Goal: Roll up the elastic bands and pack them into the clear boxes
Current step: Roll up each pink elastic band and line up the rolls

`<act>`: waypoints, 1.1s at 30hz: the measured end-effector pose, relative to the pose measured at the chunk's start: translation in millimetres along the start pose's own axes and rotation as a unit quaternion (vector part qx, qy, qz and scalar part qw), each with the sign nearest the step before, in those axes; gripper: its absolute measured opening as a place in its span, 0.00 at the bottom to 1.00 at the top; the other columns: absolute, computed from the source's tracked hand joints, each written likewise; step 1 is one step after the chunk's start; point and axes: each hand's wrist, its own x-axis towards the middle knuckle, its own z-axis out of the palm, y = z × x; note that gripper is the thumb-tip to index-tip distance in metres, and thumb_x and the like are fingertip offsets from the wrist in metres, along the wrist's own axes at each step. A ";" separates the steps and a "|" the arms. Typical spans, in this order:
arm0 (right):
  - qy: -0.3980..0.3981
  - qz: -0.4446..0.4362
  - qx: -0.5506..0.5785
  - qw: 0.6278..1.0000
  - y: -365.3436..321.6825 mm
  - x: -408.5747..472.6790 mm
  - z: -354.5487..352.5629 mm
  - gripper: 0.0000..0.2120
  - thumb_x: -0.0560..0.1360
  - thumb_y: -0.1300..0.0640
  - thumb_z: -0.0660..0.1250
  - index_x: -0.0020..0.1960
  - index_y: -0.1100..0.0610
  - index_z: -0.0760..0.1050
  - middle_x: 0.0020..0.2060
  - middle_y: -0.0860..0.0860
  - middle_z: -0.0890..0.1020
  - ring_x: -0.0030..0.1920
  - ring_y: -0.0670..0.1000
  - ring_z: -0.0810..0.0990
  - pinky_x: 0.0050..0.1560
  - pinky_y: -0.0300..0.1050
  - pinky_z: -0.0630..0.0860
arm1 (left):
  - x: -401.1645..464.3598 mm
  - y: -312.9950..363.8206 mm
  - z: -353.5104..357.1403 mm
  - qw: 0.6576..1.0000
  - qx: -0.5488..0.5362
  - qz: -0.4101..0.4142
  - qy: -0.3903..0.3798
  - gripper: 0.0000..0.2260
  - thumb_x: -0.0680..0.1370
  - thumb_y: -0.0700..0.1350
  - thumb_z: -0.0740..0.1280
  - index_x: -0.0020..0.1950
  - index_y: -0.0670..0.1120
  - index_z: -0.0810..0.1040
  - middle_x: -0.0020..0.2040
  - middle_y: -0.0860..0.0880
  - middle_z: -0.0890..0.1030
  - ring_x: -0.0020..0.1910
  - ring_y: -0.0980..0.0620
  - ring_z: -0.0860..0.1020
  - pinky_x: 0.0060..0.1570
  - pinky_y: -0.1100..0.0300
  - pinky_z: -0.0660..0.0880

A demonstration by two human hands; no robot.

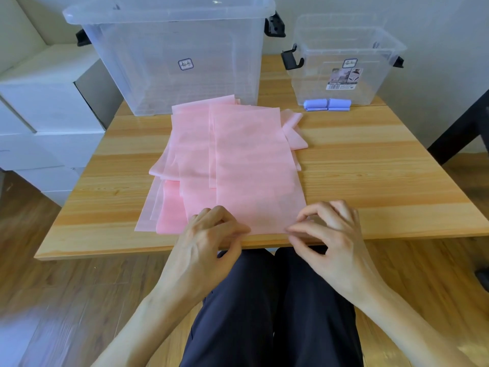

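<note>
Both hands at the near edge of the top flat pink elastic band (254,165): left hand (211,234) and right hand (328,229) pinch its corners, seemingly to start the roll.

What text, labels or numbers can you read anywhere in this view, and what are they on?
Nothing can be read with certainty.
Large clear box, blue-outlined sticker: handwritten-style marks, illegible.
Small clear box, matching sticker: illegible.
Small clear box, product label: photos, a barcode and fine print, too small and blurred.
</note>
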 end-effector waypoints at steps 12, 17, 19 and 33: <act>-0.006 0.092 0.108 0.990 6.2 5.6 4.6 0.11 0.72 0.42 0.68 0.40 0.48 0.84 0.49 0.41 0.77 0.55 0.42 0.67 0.56 0.50 0.72 | 2.5 -6.2 1.8 0.999 -0.038 -0.030 0.001 0.02 0.75 0.46 0.74 0.45 0.53 0.85 0.42 0.61 0.75 0.45 0.58 0.74 0.48 0.69 0.69; -0.009 0.053 0.044 0.998 4.8 8.9 7.5 0.13 0.76 0.46 0.62 0.41 0.51 0.80 0.48 0.43 0.76 0.53 0.46 0.67 0.52 0.53 0.73 | 5.0 -7.2 -1.6 0.997 -0.035 -0.068 -0.007 0.03 0.75 0.49 0.73 0.41 0.53 0.83 0.40 0.59 0.74 0.44 0.57 0.72 0.47 0.69 0.67; -0.014 0.059 0.026 0.998 4.9 9.6 8.4 0.13 0.76 0.45 0.61 0.41 0.51 0.79 0.47 0.43 0.75 0.52 0.46 0.67 0.54 0.48 0.70 | 6.4 -8.0 -3.5 0.995 -0.041 -0.088 -0.016 0.08 0.74 0.56 0.69 0.39 0.55 0.81 0.39 0.59 0.74 0.44 0.58 0.72 0.47 0.68 0.67; 0.013 0.072 -0.040 0.997 11.9 20.8 8.8 0.19 0.70 0.36 0.63 0.32 0.51 0.72 0.42 0.44 0.75 0.48 0.49 0.69 0.46 0.45 0.60 | 17.4 -16.2 -7.1 0.995 0.044 -0.087 -0.034 0.17 0.71 0.67 0.61 0.34 0.55 0.72 0.35 0.58 0.71 0.40 0.56 0.70 0.42 0.65 0.64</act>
